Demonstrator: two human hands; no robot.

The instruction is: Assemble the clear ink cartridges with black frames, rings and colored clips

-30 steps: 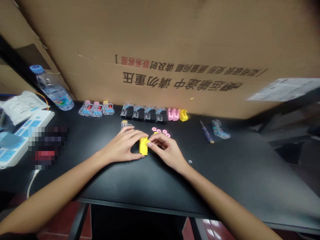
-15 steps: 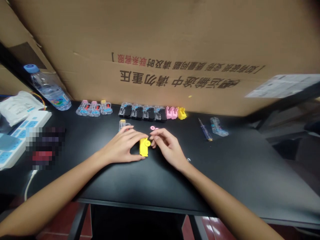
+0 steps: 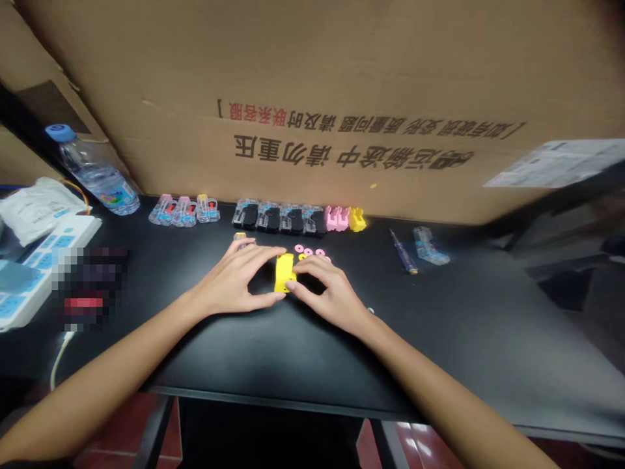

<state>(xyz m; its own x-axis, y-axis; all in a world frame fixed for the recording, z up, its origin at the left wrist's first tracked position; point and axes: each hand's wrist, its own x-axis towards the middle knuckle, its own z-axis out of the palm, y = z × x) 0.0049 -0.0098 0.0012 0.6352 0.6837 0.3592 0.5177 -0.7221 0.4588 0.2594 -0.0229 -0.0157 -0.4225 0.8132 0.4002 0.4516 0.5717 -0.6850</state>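
Observation:
My left hand (image 3: 239,277) grips a yellow plastic housing (image 3: 284,270) at its two ends, thumb below and fingers above, just over the table. My right hand (image 3: 329,290) is closed in a pinch at the housing's right side, where a small yellow disc (image 3: 293,277) shows partly behind the thumb tip. Whether the disc is fixed to the housing cannot be seen. Several pink rings (image 3: 308,252) and a yellow ring (image 3: 302,258) lie just beyond my right fingers. Behind my left hand, a clear part with a yellow top (image 3: 239,236) is mostly hidden.
Along the cardboard wall (image 3: 342,78) stand clear-and-black assemblies (image 3: 291,219), pink housings (image 3: 336,219), another yellow housing (image 3: 357,219) and clear parts with red pieces (image 3: 184,212). A screwdriver (image 3: 403,253) and a clear part (image 3: 430,246) lie right. A bottle (image 3: 100,172) and power strip (image 3: 46,267) are left.
My right hand has moved in to the left, its thumb now against the yellow disc. The yellow housing has risen slightly and turned in my left hand. More of the rings show.

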